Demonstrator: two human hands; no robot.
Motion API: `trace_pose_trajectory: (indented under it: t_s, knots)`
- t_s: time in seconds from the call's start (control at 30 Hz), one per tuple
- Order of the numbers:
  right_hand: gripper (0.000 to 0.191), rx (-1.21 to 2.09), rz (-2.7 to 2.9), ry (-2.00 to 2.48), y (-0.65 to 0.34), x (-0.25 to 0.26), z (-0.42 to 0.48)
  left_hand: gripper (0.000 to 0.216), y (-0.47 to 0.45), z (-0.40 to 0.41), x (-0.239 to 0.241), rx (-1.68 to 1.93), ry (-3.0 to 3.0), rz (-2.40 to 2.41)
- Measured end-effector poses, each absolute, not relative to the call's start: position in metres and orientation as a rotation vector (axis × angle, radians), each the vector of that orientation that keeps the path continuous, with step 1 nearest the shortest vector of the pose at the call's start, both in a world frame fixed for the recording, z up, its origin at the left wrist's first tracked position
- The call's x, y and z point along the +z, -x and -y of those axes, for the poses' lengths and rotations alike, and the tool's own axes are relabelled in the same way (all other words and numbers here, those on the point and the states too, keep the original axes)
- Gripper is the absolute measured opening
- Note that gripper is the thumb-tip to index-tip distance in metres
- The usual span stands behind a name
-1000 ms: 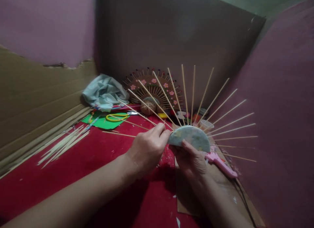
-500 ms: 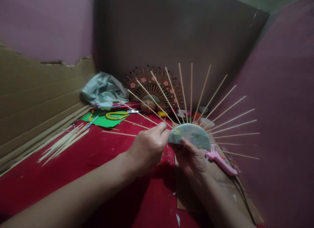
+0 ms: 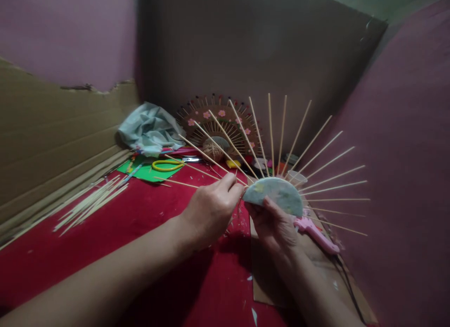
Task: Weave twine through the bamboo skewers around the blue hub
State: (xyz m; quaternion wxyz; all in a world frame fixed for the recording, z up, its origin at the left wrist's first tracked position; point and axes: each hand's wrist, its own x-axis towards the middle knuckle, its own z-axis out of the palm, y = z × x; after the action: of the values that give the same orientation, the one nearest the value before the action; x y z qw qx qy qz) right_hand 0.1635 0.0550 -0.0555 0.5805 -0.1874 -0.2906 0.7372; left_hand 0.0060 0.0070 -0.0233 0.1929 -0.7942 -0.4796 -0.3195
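My right hand point(image 3: 276, 226) holds a pale half-disc fan base point(image 3: 276, 194) from below, thumb on its face. Several thin wooden skewers point(image 3: 316, 156) radiate from its curved edge like spokes. My left hand point(image 3: 213, 207) is closed in a pinch at the base's left corner, fingertips on one of the leftmost skewers point(image 3: 183, 183) where it enters the base. Both hands are over a red cloth point(image 3: 105, 242).
A finished brown fan with pink flowers point(image 3: 220, 125) leans on the back cardboard wall. Yellow scissors point(image 3: 168, 165) lie on green paper, beside a crumpled pale cloth point(image 3: 149, 128). Loose skewers point(image 3: 89, 203) lie at left; a pink glue gun point(image 3: 314, 231) at right.
The fan base with its skewers has shifted slightly right and tilted a little; both hands keep their grip on it.
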Motion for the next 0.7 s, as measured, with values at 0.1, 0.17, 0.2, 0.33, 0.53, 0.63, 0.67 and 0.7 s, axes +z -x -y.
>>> trace_pose_trajectory:
  t_s: [0.1, 0.17, 0.2, 0.33, 0.53, 0.63, 0.67, 0.7]
  knots:
    - [0.023, 1.725, 0.699, 0.422, -0.1632, -0.0550, -0.0539, 0.027, -0.0068, -0.0065, -0.0225, -0.887, 2.242, 1.350]
    - [0.022, 1.736, 0.706, 0.411, -0.1628, -0.0547, -0.0531, 0.026, -0.0074, -0.0064, -0.0222, -0.869, 2.251, 1.359]
    - [0.022, 1.746, 0.703, 0.408, -0.1626, -0.0545, -0.0528, 0.025, -0.0076, -0.0065, -0.0223, -0.860, 2.248, 1.358]
    - [0.021, 1.759, 0.669, 0.414, -0.1622, -0.0544, -0.0523, 0.023, -0.0075, -0.0077, -0.0229, -0.846, 2.242, 1.320]
    - [0.028, 1.732, 0.683, 0.406, -0.1624, -0.0568, -0.0529, 0.025, -0.0066, -0.0077, -0.0221, -0.831, 2.309, 1.311]
    - [0.029, 1.723, 0.692, 0.389, -0.1615, -0.0566, -0.0527, 0.025, -0.0076, -0.0054, -0.0199, -0.778, 2.331, 1.293]
    - [0.029, 1.720, 0.693, 0.382, -0.1611, -0.0562, -0.0526, 0.024, -0.0079, -0.0042, -0.0187, -0.765, 2.325, 1.293]
    - [0.029, 1.716, 0.693, 0.373, -0.1607, -0.0556, -0.0524, 0.023, -0.0080, -0.0030, -0.0174, -0.755, 2.311, 1.300]
